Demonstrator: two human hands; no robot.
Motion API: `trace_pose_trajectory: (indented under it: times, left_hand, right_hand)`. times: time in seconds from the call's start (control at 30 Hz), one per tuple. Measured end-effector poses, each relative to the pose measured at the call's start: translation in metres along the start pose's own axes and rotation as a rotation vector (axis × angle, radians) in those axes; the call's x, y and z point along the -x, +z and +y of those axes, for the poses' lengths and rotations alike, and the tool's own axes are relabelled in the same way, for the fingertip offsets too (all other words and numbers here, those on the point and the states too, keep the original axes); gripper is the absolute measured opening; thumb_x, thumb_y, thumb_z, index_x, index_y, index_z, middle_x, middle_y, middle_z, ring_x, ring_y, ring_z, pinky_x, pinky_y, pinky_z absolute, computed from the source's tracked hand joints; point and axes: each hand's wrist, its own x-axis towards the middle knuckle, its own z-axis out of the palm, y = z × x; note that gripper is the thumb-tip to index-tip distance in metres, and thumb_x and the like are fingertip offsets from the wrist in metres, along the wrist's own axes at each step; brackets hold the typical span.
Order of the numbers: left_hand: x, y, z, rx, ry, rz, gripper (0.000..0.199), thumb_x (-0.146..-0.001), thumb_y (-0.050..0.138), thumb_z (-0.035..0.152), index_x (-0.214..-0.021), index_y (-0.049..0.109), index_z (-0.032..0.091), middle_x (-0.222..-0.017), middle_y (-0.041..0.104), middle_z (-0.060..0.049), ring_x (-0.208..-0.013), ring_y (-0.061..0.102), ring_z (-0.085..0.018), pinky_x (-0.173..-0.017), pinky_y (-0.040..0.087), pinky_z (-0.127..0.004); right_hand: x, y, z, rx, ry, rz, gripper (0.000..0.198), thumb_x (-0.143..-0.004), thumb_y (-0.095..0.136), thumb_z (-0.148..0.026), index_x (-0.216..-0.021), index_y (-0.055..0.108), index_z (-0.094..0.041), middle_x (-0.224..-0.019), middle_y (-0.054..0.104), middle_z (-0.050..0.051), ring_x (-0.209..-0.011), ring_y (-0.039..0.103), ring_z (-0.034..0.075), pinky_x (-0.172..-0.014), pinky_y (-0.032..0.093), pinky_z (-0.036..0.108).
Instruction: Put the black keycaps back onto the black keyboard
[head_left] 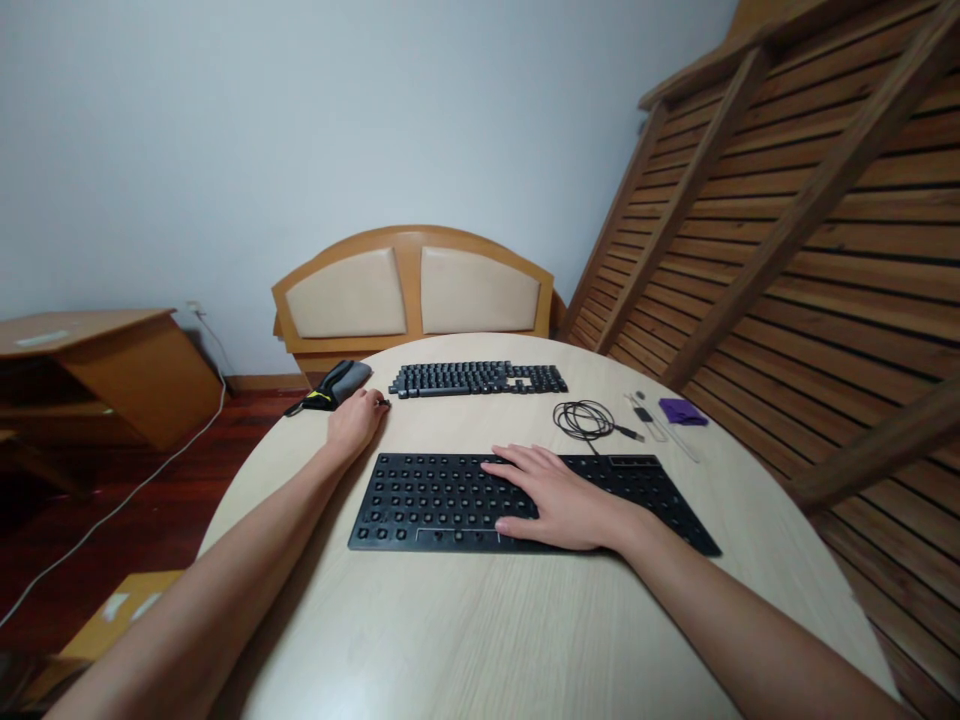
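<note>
A black keyboard base with its keycaps off lies on the table, rows of bare key sockets showing. My right hand rests palm down across its middle, fingers spread, and holds nothing. Behind the base, loose black keycaps are laid out in keyboard order. My left hand is at the near left end of those keycaps. Its fingers are pinched on a small black keycap, partly hidden by the fingertips.
A coiled black USB cable runs from the base. Right of it are thin metal tools and a folded purple cloth. A grey and black pouch sits at the round table's left edge. Wooden slats lean at right.
</note>
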Motion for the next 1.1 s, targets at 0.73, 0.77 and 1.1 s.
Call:
trace_pose_trajectory:
  times: [0.73,0.77,1.1]
  left_hand:
    - [0.082,-0.052,0.040,0.591,0.657,-0.355,0.027,-0.095,0.056,0.034,-0.112,0.071,0.019,-0.106,0.074,-0.008,-0.091,0.067,-0.021,-0.079,0.052,-0.033]
    - [0.083,-0.053,0.041,0.592,0.656,-0.369,0.027,-0.095,0.056,0.034,-0.111,0.071,0.019,-0.105,0.074,-0.008,-0.089,0.067,-0.020,-0.077,0.052,-0.032]
    - [0.096,-0.055,0.054,0.755,0.687,-0.444,0.024,-0.090,0.067,0.035,-0.105,0.072,0.017,-0.094,0.074,-0.005,-0.079,0.067,-0.015,-0.069,0.051,-0.026]
  right_hand:
    - [-0.003,0.003,0.007,0.063,0.033,0.105,0.069,-0.088,0.061,-0.061,-0.147,0.050,-0.027,-0.159,0.039,0.012,-0.145,0.036,0.034,-0.118,0.029,0.054]
    - [-0.002,0.003,0.008,0.068,0.036,0.106,0.068,-0.088,0.061,-0.060,-0.148,0.050,-0.027,-0.159,0.040,0.011,-0.145,0.036,0.034,-0.118,0.029,0.054]
    - [0.005,0.000,0.001,0.092,-0.075,0.273,0.050,-0.091,0.064,-0.047,-0.133,0.062,-0.022,-0.144,0.057,0.014,-0.134,0.049,0.031,-0.113,0.034,0.054]
